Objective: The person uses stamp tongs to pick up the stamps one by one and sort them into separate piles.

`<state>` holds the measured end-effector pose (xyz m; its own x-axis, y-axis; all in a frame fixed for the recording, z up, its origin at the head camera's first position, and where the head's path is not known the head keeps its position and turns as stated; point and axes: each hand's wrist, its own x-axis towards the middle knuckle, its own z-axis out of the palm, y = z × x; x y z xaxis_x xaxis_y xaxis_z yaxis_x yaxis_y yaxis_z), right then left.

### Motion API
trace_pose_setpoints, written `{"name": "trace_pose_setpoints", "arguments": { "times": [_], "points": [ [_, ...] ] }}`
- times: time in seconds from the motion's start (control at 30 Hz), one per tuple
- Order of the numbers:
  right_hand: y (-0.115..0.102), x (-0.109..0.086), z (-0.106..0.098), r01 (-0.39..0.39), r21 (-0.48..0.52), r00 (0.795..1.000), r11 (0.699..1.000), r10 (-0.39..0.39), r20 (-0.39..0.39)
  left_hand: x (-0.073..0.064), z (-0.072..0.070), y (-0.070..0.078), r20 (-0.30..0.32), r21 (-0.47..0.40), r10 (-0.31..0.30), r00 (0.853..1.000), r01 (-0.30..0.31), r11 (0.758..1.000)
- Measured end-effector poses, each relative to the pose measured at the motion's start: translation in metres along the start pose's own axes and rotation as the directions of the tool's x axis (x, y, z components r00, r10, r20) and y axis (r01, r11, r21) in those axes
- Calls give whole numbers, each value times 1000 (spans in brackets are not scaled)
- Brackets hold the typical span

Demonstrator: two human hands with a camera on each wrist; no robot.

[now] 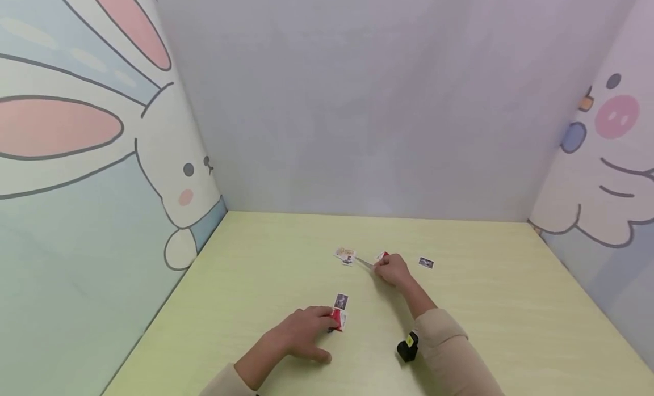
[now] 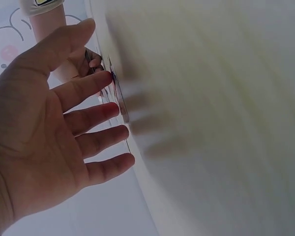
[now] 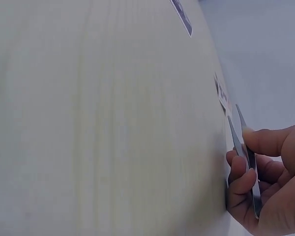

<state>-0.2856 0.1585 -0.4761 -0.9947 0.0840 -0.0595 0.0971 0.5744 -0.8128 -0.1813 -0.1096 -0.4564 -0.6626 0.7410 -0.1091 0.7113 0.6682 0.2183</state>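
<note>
My right hand (image 1: 393, 269) pinches a pair of metal tweezers (image 1: 364, 262). Their tips point left toward small printed paper pieces (image 1: 346, 254) on the table; in the right wrist view the two tweezer arms (image 3: 235, 137) stand apart at the tips, with nothing visible between them. With fingers extended, my left hand (image 1: 306, 335) rests its fingertips on a red-and-white piece (image 1: 336, 319) in the head view. A dark picture card (image 1: 340, 301) lies just beyond those fingertips. The left wrist view shows the palm and the spread, straight fingers (image 2: 96, 118) by the tabletop.
Another red-and-white piece (image 1: 381, 256) lies behind my right hand, partly covered. Farther right is a small dark picture card (image 1: 426, 262). A black device with a yellow label (image 1: 408, 348) sits at the right sleeve. Cartoon-printed side walls and a plain back panel (image 1: 352, 101) enclose the table.
</note>
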Motion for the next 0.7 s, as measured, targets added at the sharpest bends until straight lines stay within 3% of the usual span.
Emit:
{"name": "trace_pose_setpoints", "arguments": {
  "times": [0.17, 0.47, 0.7],
  "points": [
    [4, -9, -7, 19, 7, 1000, 1000, -19, 15, 1, 0, 2, -10, 11, 18, 1000, -18, 1000],
    [1, -26, -14, 3, 33, 998, 999, -5, 62, 0, -2, 2, 47, -34, 33, 998, -31, 999],
    [2, -37, -15, -19, 52, 993, 998, 13, 118, 1, 2, 1, 33, -6, 29, 999, -29, 1000]
  ]
}}
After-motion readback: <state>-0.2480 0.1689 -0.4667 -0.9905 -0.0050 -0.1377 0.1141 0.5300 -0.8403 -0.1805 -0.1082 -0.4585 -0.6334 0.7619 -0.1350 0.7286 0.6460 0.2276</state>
